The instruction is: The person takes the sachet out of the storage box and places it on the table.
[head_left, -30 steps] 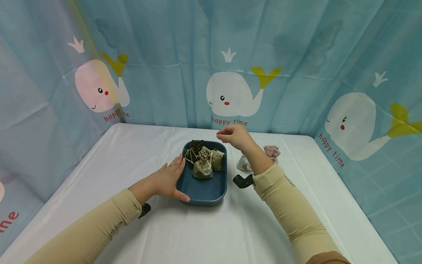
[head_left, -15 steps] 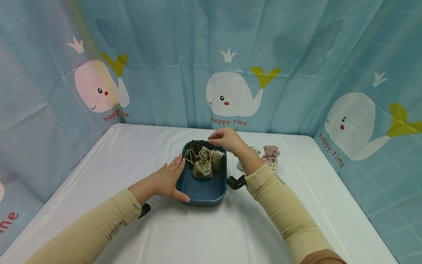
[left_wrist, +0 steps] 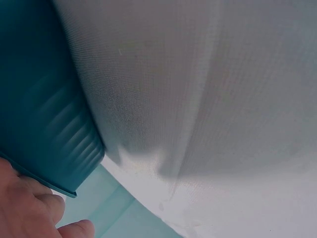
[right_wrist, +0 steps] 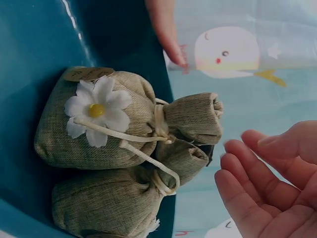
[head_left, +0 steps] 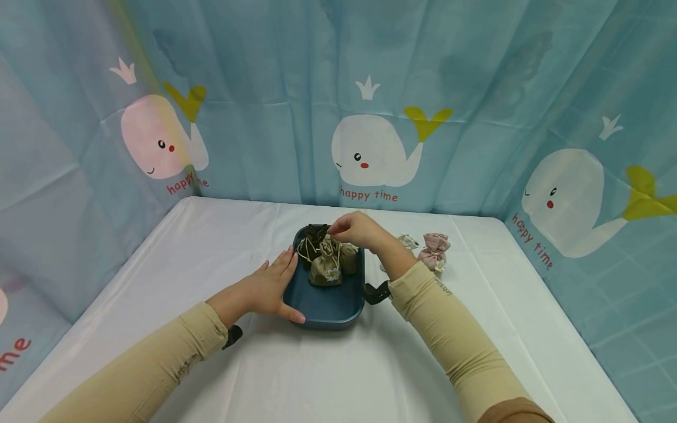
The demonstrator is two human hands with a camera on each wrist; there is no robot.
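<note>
A dark blue tray stands on the white cloth. My left hand lies along its left rim, fingers stretched out and thumb at the near corner. Grouped inside the tray are a khaki drawstring sachet with a white flower, a second khaki sachet and a dark brown sachet. Over their tied tops hovers my right hand. In the right wrist view its loosely bent fingers are just off the gathered neck of the flowered sachet, holding nothing.
Right of the tray, a pink sachet with a small flower and a pale sachet, partly behind my right forearm, stand on the table. A blue whale-print curtain rises at the table's far edge.
My right hand has moved left and down, from beyond the tray's far right corner to over the sachets. More of the pink and pale sachets shows. The left hand keeps its place.
</note>
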